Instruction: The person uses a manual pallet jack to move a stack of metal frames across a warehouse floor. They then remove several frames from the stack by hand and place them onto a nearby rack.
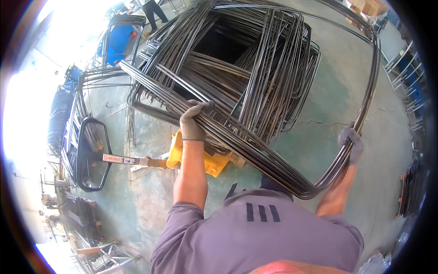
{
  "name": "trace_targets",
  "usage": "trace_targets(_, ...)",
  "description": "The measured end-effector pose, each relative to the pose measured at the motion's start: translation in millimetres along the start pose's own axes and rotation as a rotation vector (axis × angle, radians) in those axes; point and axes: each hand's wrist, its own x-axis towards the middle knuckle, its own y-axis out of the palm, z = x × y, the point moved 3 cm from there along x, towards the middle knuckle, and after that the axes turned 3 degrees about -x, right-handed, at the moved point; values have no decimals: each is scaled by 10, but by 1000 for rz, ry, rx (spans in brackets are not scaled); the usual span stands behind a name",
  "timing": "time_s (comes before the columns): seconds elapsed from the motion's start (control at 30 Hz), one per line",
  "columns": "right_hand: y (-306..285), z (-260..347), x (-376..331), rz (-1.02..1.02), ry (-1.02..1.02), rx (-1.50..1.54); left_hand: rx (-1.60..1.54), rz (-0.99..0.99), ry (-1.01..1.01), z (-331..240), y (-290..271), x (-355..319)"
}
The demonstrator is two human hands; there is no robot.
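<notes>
My left hand point(194, 119), in a grey glove, closes around a bundle of bent metal tube frames point(255, 155) along its near side. On the right, my gloved right hand point(352, 142) grips the same bundle just past its rounded corner. The bundle's right side curves up and away toward the top right. Beyond it rises a large pile of similar dark metal tube frames point(276, 64), stacked crosswise around a dark middle. The bundle's left end overlaps the pile's near left side; whether it rests there I cannot tell.
A yellow pallet jack point(213, 165) stands beside my left arm, its black loop handle point(81, 155) reaching left. More tube frames stand at the left. Metal racks point(406, 75) line the right edge. A person point(154, 11) is at the far left, near a blue object point(119, 43).
</notes>
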Motion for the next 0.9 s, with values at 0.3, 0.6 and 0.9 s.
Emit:
trace_targets(0.3,1183,805,-1877,13,-241,-202,-10,-92,-191,-586,-968,-1080)
trace_targets(0.6,1967,1439,-2206,275,-340,-291,-536,89,-169,-1322,-739,-1157)
trace_targets(0.9,2673,1586,-1912,461,-407,-422,-485,241,34,-2830,-288,-1666)
